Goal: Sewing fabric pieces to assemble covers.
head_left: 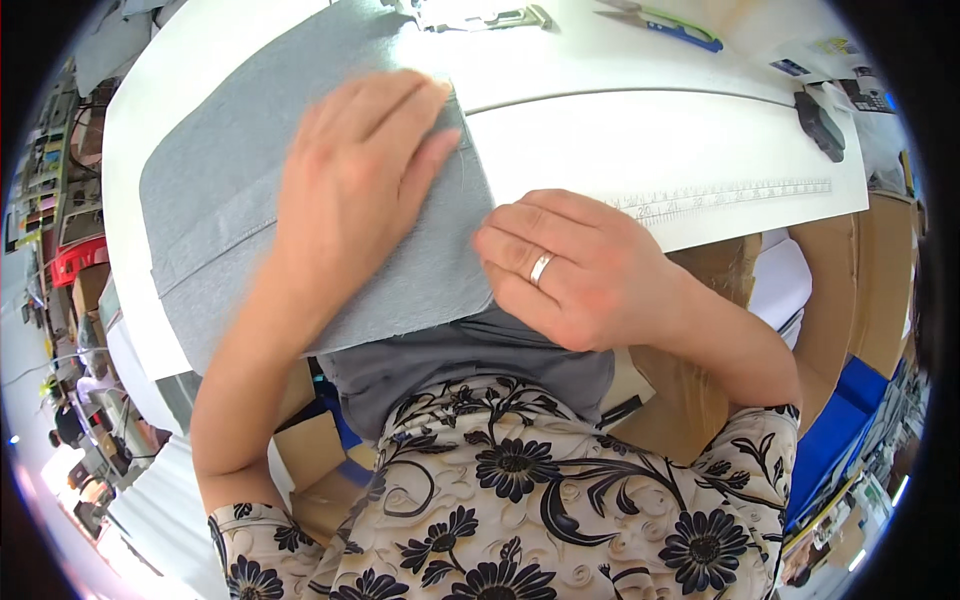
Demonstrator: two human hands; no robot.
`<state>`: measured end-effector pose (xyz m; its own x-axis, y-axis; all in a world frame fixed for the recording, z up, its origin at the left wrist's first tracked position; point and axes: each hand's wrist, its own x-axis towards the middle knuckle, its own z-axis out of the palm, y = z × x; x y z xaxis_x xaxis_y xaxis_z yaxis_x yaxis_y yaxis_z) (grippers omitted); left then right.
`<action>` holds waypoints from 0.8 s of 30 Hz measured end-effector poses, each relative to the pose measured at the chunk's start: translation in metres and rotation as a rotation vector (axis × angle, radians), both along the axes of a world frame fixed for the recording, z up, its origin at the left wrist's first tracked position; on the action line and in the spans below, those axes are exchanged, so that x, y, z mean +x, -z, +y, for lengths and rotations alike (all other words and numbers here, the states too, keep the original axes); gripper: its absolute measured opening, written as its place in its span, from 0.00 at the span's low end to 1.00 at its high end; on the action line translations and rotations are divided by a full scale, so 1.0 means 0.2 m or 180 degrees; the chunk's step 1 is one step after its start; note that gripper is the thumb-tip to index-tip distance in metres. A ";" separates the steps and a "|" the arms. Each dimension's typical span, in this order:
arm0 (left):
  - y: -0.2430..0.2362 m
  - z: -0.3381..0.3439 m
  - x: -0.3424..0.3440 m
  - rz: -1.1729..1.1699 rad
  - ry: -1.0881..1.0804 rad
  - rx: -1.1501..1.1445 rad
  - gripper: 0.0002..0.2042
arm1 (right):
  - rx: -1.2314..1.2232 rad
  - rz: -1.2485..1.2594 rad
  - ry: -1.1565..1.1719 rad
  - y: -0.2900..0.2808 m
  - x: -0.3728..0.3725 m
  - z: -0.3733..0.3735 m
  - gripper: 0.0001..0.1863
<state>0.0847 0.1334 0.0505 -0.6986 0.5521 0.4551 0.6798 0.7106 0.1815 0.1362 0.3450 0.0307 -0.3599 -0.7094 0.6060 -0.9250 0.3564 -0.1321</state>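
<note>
Grey cloth [225,165] lies flat on desk [575,135], lower edge overhanging toward lap, beneath left hand and just left of right hand. Left hand [350,170]: blurred, fingers bent over cloth, tips near upper part of its right edge, thumb apart; cannot tell whether they grip. Right hand [575,270]: fingers curled together, tips pinching same edge lower down; ring [541,268] on one finger. Clear ruler [740,200] near right hand; snips [668,28] well apart, beyond.
</note>
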 end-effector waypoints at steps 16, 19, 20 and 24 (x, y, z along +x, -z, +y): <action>-0.03 -0.02 0.06 -0.0212 -0.0088 -0.0119 0.14 | -0.0103 -0.0002 -0.0128 0.01 -0.01 -0.03 0.10; -0.03 -0.02 0.06 -0.0214 -0.0047 -0.0117 0.13 | -0.0090 -0.0010 -0.0145 0.01 -0.01 -0.03 0.09; -0.03 -0.02 0.06 -0.0216 -0.0053 -0.0100 0.13 | -0.0064 -0.0046 -0.0156 0.01 -0.01 -0.02 0.09; -0.02 -0.03 0.02 -0.0213 -0.0055 -0.0087 0.13 | -0.0155 -0.0164 -0.0072 0.01 -0.04 -0.04 0.08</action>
<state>0.0896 0.1275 0.0542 -0.7365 0.5512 0.3922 0.6544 0.7274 0.2065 0.1289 0.3371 0.0278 -0.3757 -0.6879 0.6210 -0.9242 0.3275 -0.1964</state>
